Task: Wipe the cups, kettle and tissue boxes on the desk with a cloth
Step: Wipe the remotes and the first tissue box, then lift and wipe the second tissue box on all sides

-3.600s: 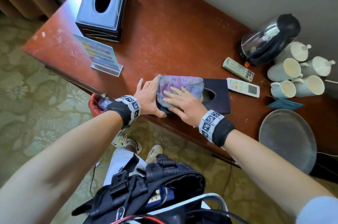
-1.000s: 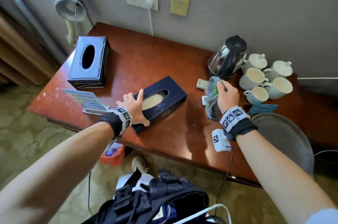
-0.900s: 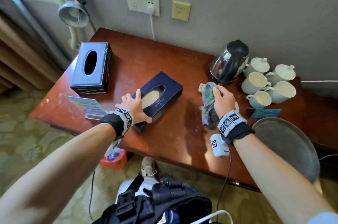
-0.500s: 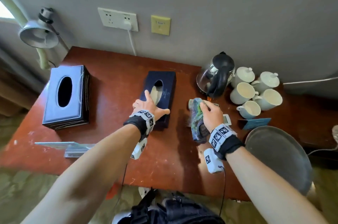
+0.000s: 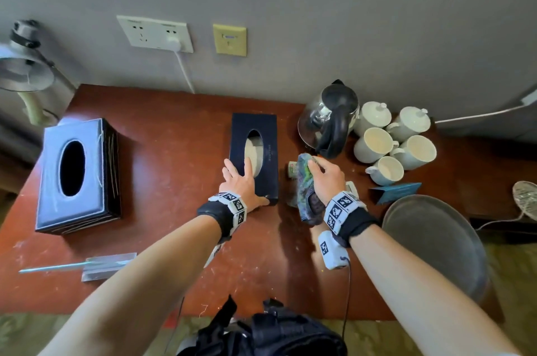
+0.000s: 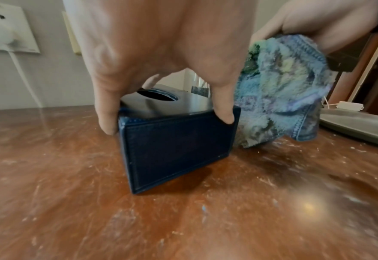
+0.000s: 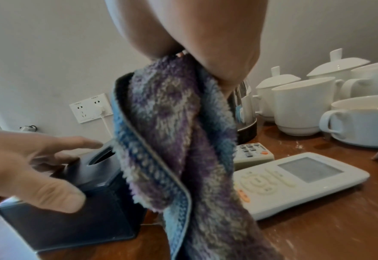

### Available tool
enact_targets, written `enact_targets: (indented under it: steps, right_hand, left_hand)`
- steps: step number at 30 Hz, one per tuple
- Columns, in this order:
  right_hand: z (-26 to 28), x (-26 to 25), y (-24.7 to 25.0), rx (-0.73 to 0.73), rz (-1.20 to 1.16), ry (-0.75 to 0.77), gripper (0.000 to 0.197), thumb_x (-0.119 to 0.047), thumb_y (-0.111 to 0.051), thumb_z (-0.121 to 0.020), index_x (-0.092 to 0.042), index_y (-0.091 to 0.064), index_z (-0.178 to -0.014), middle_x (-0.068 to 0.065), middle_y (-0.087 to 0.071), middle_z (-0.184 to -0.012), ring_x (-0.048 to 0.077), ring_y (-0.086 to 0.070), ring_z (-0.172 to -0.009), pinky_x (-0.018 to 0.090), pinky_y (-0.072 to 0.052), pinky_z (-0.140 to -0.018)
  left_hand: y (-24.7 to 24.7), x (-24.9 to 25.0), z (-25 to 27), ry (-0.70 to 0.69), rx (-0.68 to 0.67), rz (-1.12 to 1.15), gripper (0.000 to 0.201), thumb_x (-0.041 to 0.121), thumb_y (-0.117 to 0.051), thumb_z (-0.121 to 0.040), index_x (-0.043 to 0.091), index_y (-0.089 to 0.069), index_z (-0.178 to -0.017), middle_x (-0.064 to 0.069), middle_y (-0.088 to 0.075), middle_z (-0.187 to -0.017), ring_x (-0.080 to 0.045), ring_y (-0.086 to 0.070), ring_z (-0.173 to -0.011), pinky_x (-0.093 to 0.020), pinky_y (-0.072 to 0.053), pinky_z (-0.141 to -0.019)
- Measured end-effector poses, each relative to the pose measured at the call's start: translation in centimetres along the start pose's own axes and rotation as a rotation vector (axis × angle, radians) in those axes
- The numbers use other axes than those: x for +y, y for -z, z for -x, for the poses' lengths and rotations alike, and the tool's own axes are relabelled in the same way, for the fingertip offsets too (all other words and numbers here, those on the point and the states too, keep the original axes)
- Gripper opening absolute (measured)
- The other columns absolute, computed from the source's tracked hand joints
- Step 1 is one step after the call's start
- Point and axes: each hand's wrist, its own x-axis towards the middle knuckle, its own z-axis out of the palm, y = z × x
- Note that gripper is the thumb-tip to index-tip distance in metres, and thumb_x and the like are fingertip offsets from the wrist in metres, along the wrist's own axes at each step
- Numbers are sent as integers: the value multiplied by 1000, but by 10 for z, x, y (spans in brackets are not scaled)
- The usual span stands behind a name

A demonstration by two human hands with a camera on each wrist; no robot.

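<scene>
A small dark blue tissue box (image 5: 263,134) (image 6: 172,146) lies lengthwise toward the wall at the desk's middle. My left hand (image 5: 244,181) (image 6: 161,52) holds its near end, fingers over the top, thumb at the right corner and a finger down the left side. Just to its right, my right hand (image 5: 325,178) grips a bunched blue-purple cloth (image 5: 305,190) (image 7: 179,140) that hangs above the desk. The steel kettle (image 5: 328,120) stands behind it, with white cups (image 5: 386,137) (image 7: 301,105) to the right. A bigger tissue box (image 5: 75,178) sits at the far left.
Two remotes (image 7: 295,177) lie under the cloth, in front of the kettle. A round grey tray (image 5: 436,242) is at the right front, a blue card (image 5: 395,190) beside it. A clear sign holder (image 5: 96,265) lies at the left front. A lamp (image 5: 23,65) stands far left.
My left hand has turned the small tissue box and slid it back from the desk's front edge toward the wall. My right hand lifted the cloth off it and carried it beside the kettle.
</scene>
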Motion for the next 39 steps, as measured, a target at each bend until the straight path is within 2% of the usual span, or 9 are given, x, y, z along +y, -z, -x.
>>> enact_targets:
  steps: [4,8,18,25,30,32,34,37,39]
  right_hand:
    - [-8,-4,-6,-12,4,-25,36,-36,-50,-101,-18,-65,-128,4,-65,-130,27,-55,-123,40,-38,-109]
    - [-13,-3,-5,32,-46,-64,33,-32,-51,-101,-18,-66,-126,2,-65,-130,23,-55,-123,30,-38,-106]
    - [-15,7,-7,88,-120,-133,35,-28,-50,-102,-12,-64,-129,5,-62,-134,22,-54,-126,36,-37,-112]
    - [-9,6,-10,74,-92,-223,31,-29,-50,-100,-8,-66,-117,13,-63,-122,31,-56,-115,38,-42,-102]
    - [4,-9,-15,-62,-196,-253,38,-25,-53,-99,10,-66,-103,28,-66,-110,41,-60,-108,41,-45,-94]
    - [13,-17,-15,-139,-228,-259,34,-26,-56,-98,5,-67,-103,24,-66,-111,40,-60,-112,39,-46,-95]
    - [22,-25,-16,-219,-236,-293,38,-31,-64,-92,1,-67,-112,18,-66,-117,37,-61,-112,38,-47,-98]
    - [34,-23,-23,-329,-326,-364,43,-37,-82,-62,-7,-72,-91,15,-74,-102,33,-70,-94,46,-52,-97]
    - [39,-14,-34,-404,-375,-354,53,-35,-81,-44,-9,-76,-90,12,-76,-94,31,-72,-87,46,-53,-94]
  left_hand:
    - [10,3,-16,-20,26,9,123,64,-71,-78,18,13,-156,-27,15,-160,-40,-3,-150,-49,-39,-107]
    - [25,8,-38,-33,37,15,125,63,-73,-77,16,12,-156,-26,13,-161,-38,-4,-151,-48,-39,-108]
    - [38,13,-67,-68,71,81,126,61,-76,-74,19,9,-157,-20,10,-163,-34,-8,-151,-47,-40,-107]
    - [41,-12,-40,-33,97,150,108,59,-74,-78,34,-3,-156,-14,1,-164,-35,-20,-147,-51,-42,-102]
    - [49,-35,3,-20,200,175,84,61,-66,-82,39,-20,-150,-12,-19,-160,-33,-28,-142,-50,-46,-97]
    - [51,-42,25,4,234,190,78,63,-63,-83,40,-25,-148,-11,-24,-158,-31,-30,-141,-49,-46,-97]
    - [53,-50,48,29,269,208,74,62,-61,-84,39,-30,-146,-10,-28,-156,-29,-31,-141,-48,-45,-98]
    - [55,-63,82,68,302,218,72,62,-59,-85,38,-31,-147,-9,-28,-155,-28,-30,-141,-47,-43,-100]
    - [57,-74,106,91,343,234,73,61,-59,-84,38,-31,-147,-9,-28,-156,-27,-29,-142,-47,-42,-102]
